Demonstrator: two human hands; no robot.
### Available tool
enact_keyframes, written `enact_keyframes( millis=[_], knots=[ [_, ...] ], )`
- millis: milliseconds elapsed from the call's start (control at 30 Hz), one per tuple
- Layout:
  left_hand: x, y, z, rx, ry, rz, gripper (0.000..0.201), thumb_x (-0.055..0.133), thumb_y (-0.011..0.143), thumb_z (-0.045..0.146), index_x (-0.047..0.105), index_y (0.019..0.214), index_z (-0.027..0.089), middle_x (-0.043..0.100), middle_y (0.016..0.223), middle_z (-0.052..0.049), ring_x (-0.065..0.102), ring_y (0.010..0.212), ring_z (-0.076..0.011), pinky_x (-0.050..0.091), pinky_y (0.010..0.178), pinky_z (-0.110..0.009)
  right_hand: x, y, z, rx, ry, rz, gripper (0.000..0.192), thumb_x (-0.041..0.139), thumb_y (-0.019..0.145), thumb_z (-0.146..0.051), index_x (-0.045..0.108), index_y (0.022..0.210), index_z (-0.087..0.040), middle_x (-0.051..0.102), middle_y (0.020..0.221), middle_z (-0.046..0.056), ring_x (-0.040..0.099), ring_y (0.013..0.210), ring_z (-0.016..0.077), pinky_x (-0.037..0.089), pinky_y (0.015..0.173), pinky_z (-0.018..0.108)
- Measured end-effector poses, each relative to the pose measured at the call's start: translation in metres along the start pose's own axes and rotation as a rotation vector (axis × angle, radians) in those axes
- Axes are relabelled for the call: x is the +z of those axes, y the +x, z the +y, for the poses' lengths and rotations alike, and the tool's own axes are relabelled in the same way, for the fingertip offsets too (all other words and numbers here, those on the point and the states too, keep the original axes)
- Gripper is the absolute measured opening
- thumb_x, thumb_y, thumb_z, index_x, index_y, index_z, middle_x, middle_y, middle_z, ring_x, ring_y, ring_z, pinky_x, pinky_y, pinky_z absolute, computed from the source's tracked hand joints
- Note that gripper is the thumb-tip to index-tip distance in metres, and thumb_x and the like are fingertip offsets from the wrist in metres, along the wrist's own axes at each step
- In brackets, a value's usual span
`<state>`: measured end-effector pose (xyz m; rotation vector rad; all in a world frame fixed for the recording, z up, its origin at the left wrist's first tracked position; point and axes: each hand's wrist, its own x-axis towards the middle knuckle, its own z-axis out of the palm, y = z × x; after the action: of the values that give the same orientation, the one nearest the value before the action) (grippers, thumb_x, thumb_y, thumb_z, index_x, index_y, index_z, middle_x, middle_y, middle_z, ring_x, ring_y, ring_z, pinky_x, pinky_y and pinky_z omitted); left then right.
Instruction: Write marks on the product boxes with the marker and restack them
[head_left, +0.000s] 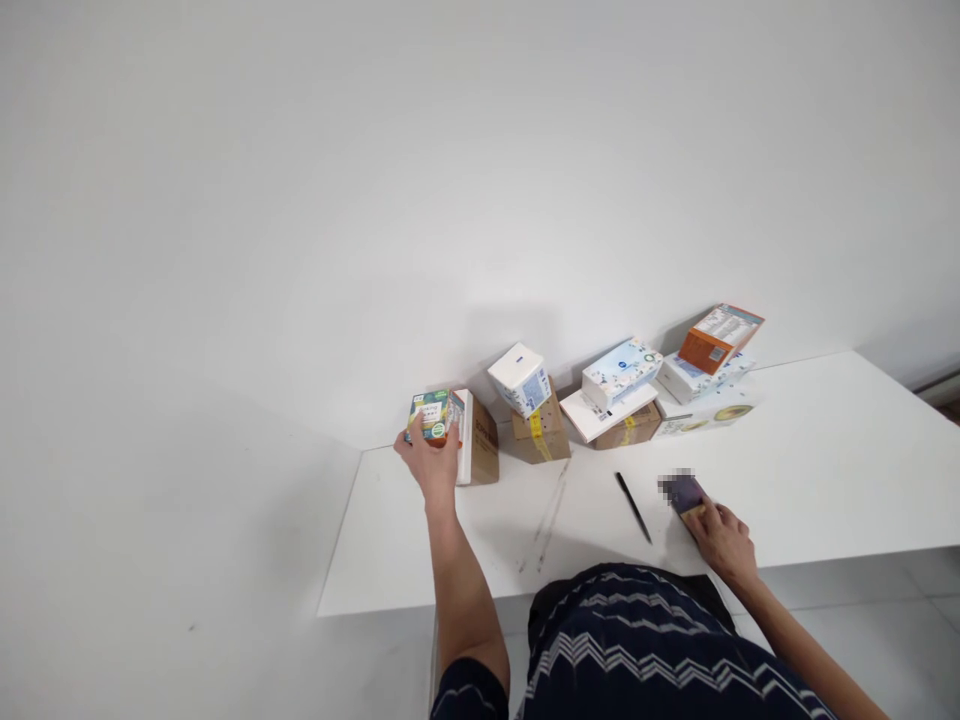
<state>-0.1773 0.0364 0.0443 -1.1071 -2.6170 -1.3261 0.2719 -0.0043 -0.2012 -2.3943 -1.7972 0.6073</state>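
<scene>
My left hand (pixel 429 465) is closed around a small green and yellow box (pixel 430 418) with a white label, at the left end of the row of boxes. Right beside it stand a white box (pixel 465 455) and a brown carton (pixel 484 445). At the right, my right hand (pixel 724 542) grips a dark purple flat thing (pixel 686 495) close to the table's front. Part of that thing is blurred out, so its kind cannot be made out. A black pen (pixel 634 507) lies on the table to the left of my right hand.
Against the wall, a white and blue box (pixel 520 380) leans on a taped carton (pixel 551 430). A tissue box (pixel 622 372) rests on a flat white box (pixel 600 415) and another carton (pixel 630 428). An orange box (pixel 720 338) tops white boxes (pixel 705 405) on the white table (pixel 840 460).
</scene>
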Motion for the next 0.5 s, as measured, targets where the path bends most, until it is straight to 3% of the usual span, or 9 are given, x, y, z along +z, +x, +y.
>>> enact_keyframes(
  millis=[167,267,367,500],
  knots=[
    [-0.009,-0.007,0.004,-0.038,-0.201,0.164,0.057,0.073,0.069,0.039,0.057,0.122,0.024,0.040,0.128,-0.009,0.054,0.114,-0.0224,0.045,0.101,-0.037,0.003,0.000,0.002,-0.021,-0.010,0.024,0.063,0.023,0.091,-0.052,0.045,0.138,-0.016,0.049,0.134,0.017,0.046,0.117,0.0385,0.044,0.090,0.051],
    [-0.024,-0.022,0.013,-0.013,-0.459,0.175,0.059,0.072,0.071,0.043,0.055,0.124,0.024,0.048,0.128,-0.010,0.057,0.111,-0.0229,0.050,0.094,-0.038,0.005,0.000,0.003,-0.028,-0.020,0.027,0.063,0.022,0.091,-0.051,0.044,0.138,-0.016,0.049,0.134,0.016,0.047,0.117,0.0385,0.044,0.090,0.050],
    [-0.032,-0.044,0.022,-0.030,-0.775,0.033,0.060,0.070,0.073,0.047,0.052,0.125,0.023,0.057,0.125,-0.010,0.060,0.111,-0.0251,0.052,0.093,-0.040,0.006,0.000,0.002,-0.015,-0.024,0.021,0.064,0.022,0.091,-0.052,0.043,0.139,-0.017,0.048,0.135,0.015,0.046,0.119,0.0391,0.043,0.091,0.050],
    [-0.023,-0.081,0.032,-0.113,-0.963,-0.336,0.050,0.067,0.075,0.049,0.057,0.119,0.027,0.063,0.122,-0.009,0.065,0.106,-0.0286,0.054,0.088,-0.045,0.004,-0.001,0.001,-0.006,-0.015,0.011,0.064,0.022,0.091,-0.053,0.042,0.140,-0.017,0.048,0.135,0.016,0.045,0.119,0.0391,0.043,0.093,0.051]
  ],
)
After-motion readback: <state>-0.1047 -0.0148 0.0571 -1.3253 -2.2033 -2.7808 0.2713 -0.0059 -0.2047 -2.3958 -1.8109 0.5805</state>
